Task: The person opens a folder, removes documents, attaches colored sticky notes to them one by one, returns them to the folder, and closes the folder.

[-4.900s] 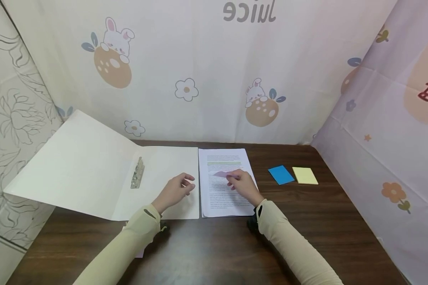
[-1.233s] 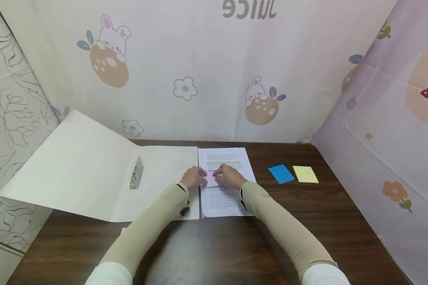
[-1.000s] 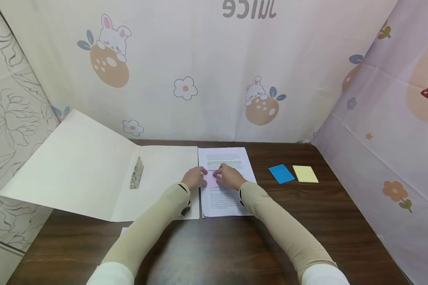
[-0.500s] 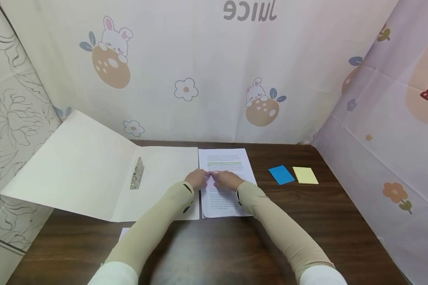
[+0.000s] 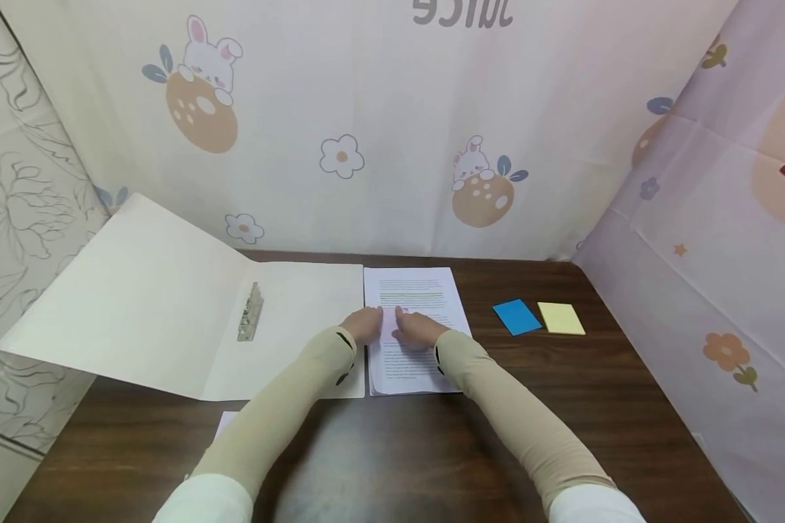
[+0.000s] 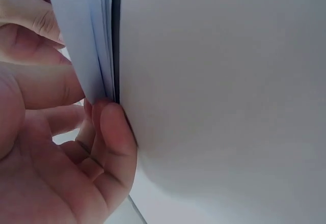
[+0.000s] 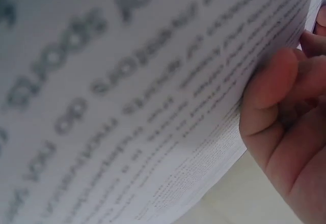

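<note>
A stack of printed pages (image 5: 405, 367), with highlighted lines near its top, lies on the table. A pink sticky note (image 5: 389, 319) is on its upper page, partly covered by both hands. My left hand (image 5: 364, 325) is at the note's left end; in the left wrist view its curled fingertips (image 6: 117, 127) touch the edge of the stack. My right hand (image 5: 419, 330) rests on the page at the note's right part, thumb toward the left hand. In the right wrist view its fingers (image 7: 272, 81) bend against the printed sheet. Whether either hand pinches the note is hidden.
Left of the pages lies an open white folder (image 5: 304, 298) with a metal clip (image 5: 251, 314), its cover raised toward the wall. A blue pad (image 5: 517, 317) and a yellow pad (image 5: 560, 318) lie at right. A pale purple paper (image 5: 225, 421) shows beside the left sleeve.
Earlier my right hand held the note over the page while my left hovered above the folder. Both hands then came onto the note; they moved close together and now stand slightly farther apart.
</note>
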Motion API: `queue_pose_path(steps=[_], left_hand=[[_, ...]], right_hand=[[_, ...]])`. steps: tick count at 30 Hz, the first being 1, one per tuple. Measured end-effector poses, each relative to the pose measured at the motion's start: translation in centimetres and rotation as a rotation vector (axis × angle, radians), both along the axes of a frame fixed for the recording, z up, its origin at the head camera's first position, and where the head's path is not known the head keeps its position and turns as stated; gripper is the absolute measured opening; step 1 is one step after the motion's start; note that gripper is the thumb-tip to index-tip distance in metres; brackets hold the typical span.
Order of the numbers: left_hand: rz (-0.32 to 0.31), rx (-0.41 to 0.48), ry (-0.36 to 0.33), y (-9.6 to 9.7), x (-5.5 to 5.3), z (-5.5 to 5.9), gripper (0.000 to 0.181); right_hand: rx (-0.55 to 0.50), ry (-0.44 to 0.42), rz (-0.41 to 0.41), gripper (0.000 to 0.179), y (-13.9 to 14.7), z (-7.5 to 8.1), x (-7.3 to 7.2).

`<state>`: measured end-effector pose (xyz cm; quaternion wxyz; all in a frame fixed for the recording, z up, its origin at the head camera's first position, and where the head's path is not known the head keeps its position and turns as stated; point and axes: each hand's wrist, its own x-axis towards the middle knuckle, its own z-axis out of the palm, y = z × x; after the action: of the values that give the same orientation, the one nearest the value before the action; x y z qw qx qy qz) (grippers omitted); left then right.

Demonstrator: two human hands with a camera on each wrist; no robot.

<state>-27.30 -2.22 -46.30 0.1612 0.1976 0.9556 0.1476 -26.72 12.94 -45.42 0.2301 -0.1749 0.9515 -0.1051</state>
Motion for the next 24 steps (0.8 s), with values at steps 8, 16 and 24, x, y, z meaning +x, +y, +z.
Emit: queue_pose_path(steps=[8, 16, 24], left_hand=[[0.004, 0.014, -0.027, -0.07, 0.0, 0.48, 0.032], [0.015, 0.053, -0.065, -0.24, 0.13, 0.39, 0.029], [-0.004, 0.069, -0.082, -0.69, -0.18, 0.08, 0.027]], right_hand=[[-0.003, -0.051, -0.128, 0.073, -0.11, -0.29, 0.03], [-0.013, -0.076, -0.193, 0.078, -0.19, 0.04, 0.59], [0.029, -0.043, -0.177, 0.076, -0.35, -0.13, 0.48]])
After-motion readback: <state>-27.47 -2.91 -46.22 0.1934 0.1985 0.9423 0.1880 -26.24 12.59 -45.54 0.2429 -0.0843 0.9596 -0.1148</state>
